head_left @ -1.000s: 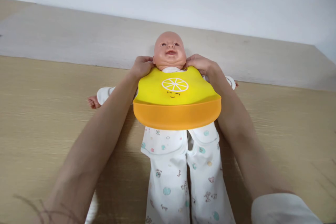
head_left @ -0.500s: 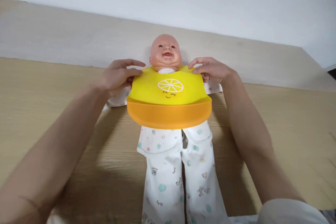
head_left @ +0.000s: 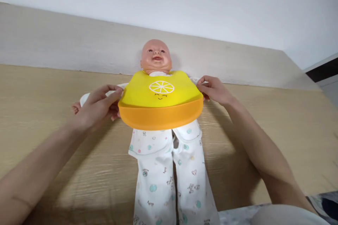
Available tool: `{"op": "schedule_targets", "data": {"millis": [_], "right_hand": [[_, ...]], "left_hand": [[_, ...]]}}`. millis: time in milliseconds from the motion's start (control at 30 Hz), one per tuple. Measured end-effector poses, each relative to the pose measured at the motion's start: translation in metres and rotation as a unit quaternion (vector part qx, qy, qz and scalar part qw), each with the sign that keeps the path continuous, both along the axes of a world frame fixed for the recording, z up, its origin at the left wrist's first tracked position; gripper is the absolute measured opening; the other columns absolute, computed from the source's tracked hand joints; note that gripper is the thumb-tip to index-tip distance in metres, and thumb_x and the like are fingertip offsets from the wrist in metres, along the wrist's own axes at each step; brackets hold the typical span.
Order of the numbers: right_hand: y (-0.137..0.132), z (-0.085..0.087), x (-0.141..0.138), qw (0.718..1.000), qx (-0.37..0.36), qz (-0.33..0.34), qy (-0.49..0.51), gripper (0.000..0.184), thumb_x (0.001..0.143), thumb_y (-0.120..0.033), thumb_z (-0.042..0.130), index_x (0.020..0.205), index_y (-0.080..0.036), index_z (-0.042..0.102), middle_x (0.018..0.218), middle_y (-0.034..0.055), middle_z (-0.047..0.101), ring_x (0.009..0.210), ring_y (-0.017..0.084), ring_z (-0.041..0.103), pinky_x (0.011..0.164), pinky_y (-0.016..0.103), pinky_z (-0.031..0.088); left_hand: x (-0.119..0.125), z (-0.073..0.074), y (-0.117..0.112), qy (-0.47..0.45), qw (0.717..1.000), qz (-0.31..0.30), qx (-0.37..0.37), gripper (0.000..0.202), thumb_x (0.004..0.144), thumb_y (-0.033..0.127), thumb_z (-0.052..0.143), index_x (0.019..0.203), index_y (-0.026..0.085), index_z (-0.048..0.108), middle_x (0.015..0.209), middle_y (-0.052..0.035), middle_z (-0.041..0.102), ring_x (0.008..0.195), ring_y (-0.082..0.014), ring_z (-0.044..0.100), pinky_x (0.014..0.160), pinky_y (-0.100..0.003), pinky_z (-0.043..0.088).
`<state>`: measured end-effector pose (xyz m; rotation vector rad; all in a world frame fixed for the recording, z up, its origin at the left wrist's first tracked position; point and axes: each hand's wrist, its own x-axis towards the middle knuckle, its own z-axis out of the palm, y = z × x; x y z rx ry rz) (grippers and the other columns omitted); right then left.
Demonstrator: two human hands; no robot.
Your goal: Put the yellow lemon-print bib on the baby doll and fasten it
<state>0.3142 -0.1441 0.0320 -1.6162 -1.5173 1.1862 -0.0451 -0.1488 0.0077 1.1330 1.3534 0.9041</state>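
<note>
A baby doll lies face up in white printed clothes. Over its chest is a yellow bib with a lemon-slice print, a smiling face and an orange catch pocket along the bottom. My left hand pinches the bib's left edge between thumb and fingers, over the doll's arm on that side. On the opposite edge, my right hand has its thumb and fingertips closed at the bib's side. The undersides of both grips are hidden.
The doll rests on a wood-coloured surface. Behind its head runs a pale grey board, with a white wall above. At the lower right are a pale cloth and a dark-patterned fabric.
Both hands have slid from the bib's shoulder parts down to its side edges. The view has shifted, so the doll sits further left. The doll's hand now shows at left.
</note>
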Motion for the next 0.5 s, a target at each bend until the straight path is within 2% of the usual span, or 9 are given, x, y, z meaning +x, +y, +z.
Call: {"op": "schedule_targets", "data": {"millis": [100, 167, 233, 333, 400, 500], "right_hand": [[-0.027, 0.006, 0.0, 0.997, -0.052, 0.029, 0.043, 0.052, 0.081, -0.065, 0.063, 0.082, -0.014, 0.053, 0.068, 0.0056, 0.065, 0.053, 0.009, 0.059, 0.043, 0.016, 0.042], [-0.041, 0.008, -0.004, 0.991, -0.082, 0.05, 0.095, 0.062, 0.076, -0.075, 0.06, 0.082, -0.014, 0.055, 0.072, 0.0076, 0.067, 0.057, 0.01, 0.061, 0.043, 0.016, 0.043], [-0.048, 0.01, -0.011, 0.984, -0.099, 0.051, 0.137, 0.061, 0.072, -0.074, 0.066, 0.079, -0.014, 0.054, 0.062, 0.005, 0.063, 0.051, 0.009, 0.058, 0.04, 0.016, 0.04], [-0.052, 0.012, -0.019, 0.978, -0.125, 0.027, 0.167, 0.053, 0.069, -0.062, 0.075, 0.072, -0.014, 0.052, 0.047, -0.0012, 0.052, 0.038, 0.006, 0.046, 0.034, 0.015, 0.03], [-0.053, 0.012, -0.021, 0.974, -0.147, 0.016, 0.171, 0.051, 0.068, -0.058, 0.077, 0.071, -0.014, 0.052, 0.044, -0.0023, 0.049, 0.035, 0.005, 0.043, 0.033, 0.015, 0.027], [-0.052, 0.009, -0.019, 0.974, -0.164, 0.023, 0.151, 0.052, 0.067, -0.059, 0.077, 0.072, -0.014, 0.053, 0.046, -0.0019, 0.051, 0.036, 0.005, 0.044, 0.033, 0.014, 0.028]], "left_hand": [[-0.005, 0.0, -0.023, -0.024, 0.999, -0.03, -0.034, 0.035, 0.08, 0.049, 0.069, 0.084, 0.02, 0.051, 0.057, 0.0002, 0.062, 0.043, -0.0137, 0.056, 0.038, -0.021, 0.042], [-0.002, 0.003, -0.035, -0.026, 0.998, -0.045, -0.031, 0.036, 0.078, 0.047, 0.073, 0.083, 0.02, 0.049, 0.059, -0.0002, 0.065, 0.046, -0.0135, 0.058, 0.043, -0.021, 0.047], [0.005, 0.007, -0.042, -0.046, 0.998, -0.039, -0.02, 0.041, 0.074, 0.044, 0.078, 0.08, 0.021, 0.045, 0.057, 0.0022, 0.064, 0.045, -0.0116, 0.057, 0.044, -0.019, 0.047], [0.012, 0.012, -0.047, -0.091, 0.995, -0.024, -0.03, 0.048, 0.069, 0.042, 0.082, 0.076, 0.021, 0.039, 0.052, 0.006, 0.058, 0.042, -0.0103, 0.054, 0.038, -0.017, 0.041], [0.012, 0.01, -0.049, -0.103, 0.994, -0.026, -0.037, 0.047, 0.07, 0.041, 0.082, 0.075, 0.021, 0.039, 0.051, 0.0067, 0.056, 0.041, -0.0098, 0.052, 0.036, -0.016, 0.037], [0.004, 0.002, -0.05, -0.096, 0.994, -0.052, -0.031, 0.043, 0.077, 0.041, 0.077, 0.07, 0.019, 0.04, 0.054, 0.0049, 0.057, 0.043, -0.0081, 0.051, 0.04, -0.016, 0.038]]}}
